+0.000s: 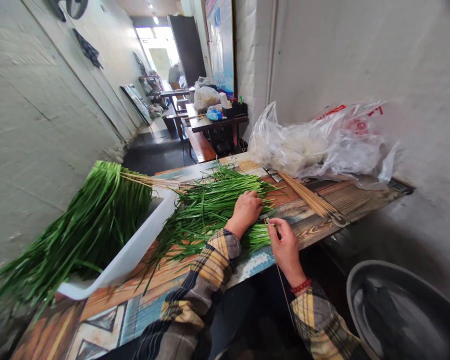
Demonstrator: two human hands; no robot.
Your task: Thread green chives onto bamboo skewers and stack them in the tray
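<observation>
A loose pile of garlic chives [210,200] lies across the table in front of me, stem ends to the right. My left hand [248,210] rests on the stems, fingers curled down and closed on some of them. Just right of it, my right hand [287,247] is closed in a pinch on a thin bamboo skewer [283,287], which hangs down past the table edge. Its tip near the stems is too small to make out. On the left, a white plastic tray [135,250] holds a thick stack of chives [97,215] with skewers [150,181] sticking out.
A bundle of bamboo skewers [307,195] lies on the patterned table [105,300]. Behind it, a clear plastic bag [322,145] sits against the wall. A grey basin [401,310] stands at lower right. Farther back are another table [202,122], a bench [200,145] and a person [175,75].
</observation>
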